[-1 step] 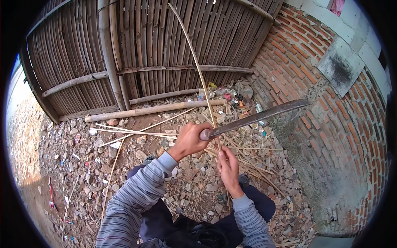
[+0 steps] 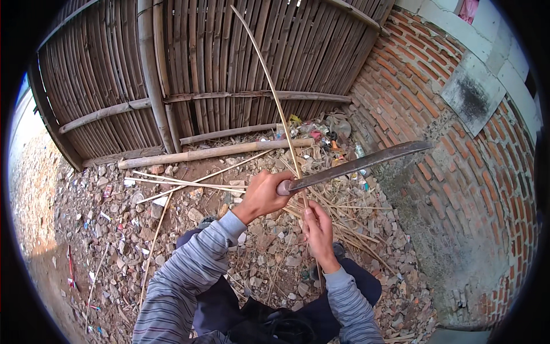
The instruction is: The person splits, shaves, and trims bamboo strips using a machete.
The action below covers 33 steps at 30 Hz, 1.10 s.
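Note:
My left hand point(image 2: 262, 195) is closed around the handle of a machete point(image 2: 366, 165). Its long dark blade points right and a little away from me. A long, thin bamboo strip point(image 2: 268, 77) rises past the blade near the handle, bowing up and to the left in front of the fence. Just below the blade, my right hand point(image 2: 319, 230) pinches the strip between thumb and fingers. The strip's lower part continues beneath that hand toward my legs. Whether my left fingers also touch the strip is hidden.
A bamboo fence point(image 2: 229, 57) stands ahead, with a thick bamboo pole point(image 2: 217, 152) lying before it. Brick wall point(image 2: 452, 172) bounds the right side. Loose bamboo strips point(image 2: 358, 243) lie on rubble and litter, with more thin strips point(image 2: 195, 182) to the left.
My right hand has shifted very slightly to the right along with the lower part of the strip. The machete and my left hand are nearly still.

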Each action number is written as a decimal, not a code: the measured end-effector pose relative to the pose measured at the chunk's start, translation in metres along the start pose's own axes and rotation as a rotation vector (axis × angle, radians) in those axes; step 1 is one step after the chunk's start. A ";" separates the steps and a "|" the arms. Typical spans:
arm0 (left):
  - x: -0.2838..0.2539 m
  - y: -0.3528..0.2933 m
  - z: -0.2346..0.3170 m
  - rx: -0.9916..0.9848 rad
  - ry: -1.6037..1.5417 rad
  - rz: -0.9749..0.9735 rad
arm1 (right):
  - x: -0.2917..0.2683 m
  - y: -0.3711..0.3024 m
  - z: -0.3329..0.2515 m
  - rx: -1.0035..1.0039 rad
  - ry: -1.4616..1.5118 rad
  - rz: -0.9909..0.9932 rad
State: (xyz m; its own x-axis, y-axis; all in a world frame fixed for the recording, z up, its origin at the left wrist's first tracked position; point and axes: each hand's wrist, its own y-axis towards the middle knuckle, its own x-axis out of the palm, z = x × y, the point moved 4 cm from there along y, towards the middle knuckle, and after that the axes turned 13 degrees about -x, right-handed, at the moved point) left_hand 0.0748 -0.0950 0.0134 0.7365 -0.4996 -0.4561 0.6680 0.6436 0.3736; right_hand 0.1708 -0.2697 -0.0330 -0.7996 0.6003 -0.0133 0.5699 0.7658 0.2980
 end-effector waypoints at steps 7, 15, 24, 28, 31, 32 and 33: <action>-0.010 0.001 -0.015 0.046 0.169 0.055 | -0.019 0.043 -0.020 0.112 0.194 -0.176; 0.008 0.002 -0.013 0.137 0.210 0.051 | -0.034 0.042 0.007 0.278 0.584 -0.165; 0.022 0.009 -0.020 0.004 0.148 0.045 | -0.021 0.037 -0.021 0.184 0.233 -0.162; 0.023 0.007 -0.018 0.004 0.151 0.047 | -0.020 0.037 -0.025 0.003 -0.078 -0.150; 0.019 0.009 -0.017 0.002 0.187 0.054 | -0.015 0.036 -0.028 -0.117 -0.292 -0.134; 0.018 0.011 -0.016 0.002 0.226 0.052 | -0.016 0.036 -0.031 -0.183 -0.376 -0.113; 0.019 0.012 -0.017 0.001 0.224 0.049 | -0.017 0.034 -0.031 -0.181 -0.378 -0.112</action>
State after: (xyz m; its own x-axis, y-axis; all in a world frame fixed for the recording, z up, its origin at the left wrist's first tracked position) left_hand 0.0953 -0.0873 -0.0044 0.7263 -0.3264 -0.6050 0.6319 0.6634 0.4007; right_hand 0.1979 -0.2611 0.0069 -0.7101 0.5841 -0.3932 0.4145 0.7981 0.4372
